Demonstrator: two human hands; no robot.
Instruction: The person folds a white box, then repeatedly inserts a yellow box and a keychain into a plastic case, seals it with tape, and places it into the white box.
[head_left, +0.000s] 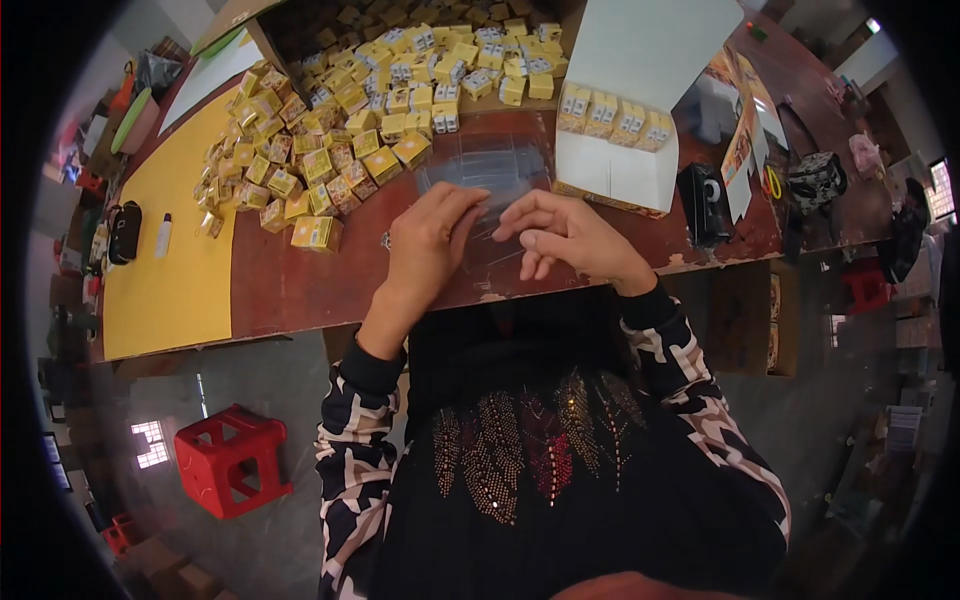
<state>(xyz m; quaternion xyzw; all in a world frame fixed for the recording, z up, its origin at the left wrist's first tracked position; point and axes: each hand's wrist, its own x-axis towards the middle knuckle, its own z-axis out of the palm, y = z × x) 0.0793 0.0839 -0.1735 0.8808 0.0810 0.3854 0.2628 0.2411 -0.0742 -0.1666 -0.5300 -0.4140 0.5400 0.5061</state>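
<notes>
Over the red table (350,285), my left hand (432,238) has its thumb and fingers pinched together near clear plastic film; what they grip is too small to make out. Close on its right, my right hand (575,235) is held with fingers curved and apart, and no object shows in it. Beneath and behind both hands lie clear plastic sheets (490,165). Many small yellow boxes (320,165) are heaped to the left. An open white display box (615,180) at the right holds a row of small boxes (600,112) along its back.
A large carton (265,45) spills more yellow boxes at the back. Yellow card (165,290) covers the table's left side, with a glue stick (164,235) and black case (124,232) there. Right: a black box (703,205), yellow scissors (772,182) and a patterned pouch (815,182). A red stool (232,462) stands below.
</notes>
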